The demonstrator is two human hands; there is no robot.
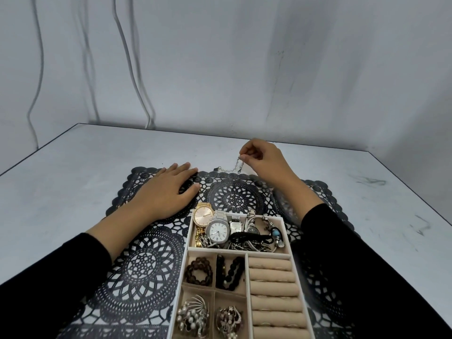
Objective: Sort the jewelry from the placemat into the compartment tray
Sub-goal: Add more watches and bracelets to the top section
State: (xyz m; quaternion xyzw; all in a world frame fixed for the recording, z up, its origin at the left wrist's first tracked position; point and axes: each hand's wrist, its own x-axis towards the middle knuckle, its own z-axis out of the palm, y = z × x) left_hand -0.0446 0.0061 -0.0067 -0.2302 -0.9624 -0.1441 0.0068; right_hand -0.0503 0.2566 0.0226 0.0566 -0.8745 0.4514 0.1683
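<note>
Head view: right hand (263, 159) pinches chain (235, 166); left hand (168, 187) flat on placemat (146, 263).

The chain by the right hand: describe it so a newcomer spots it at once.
Start from the black lace placemat and go to its far edge, beyond the compartment tray. There the right hand pinches one end of a thin pale chain, whose rest trails onto the table. It is the only piece seen outside the tray.

Two long black sleeves (53, 282)
</note>
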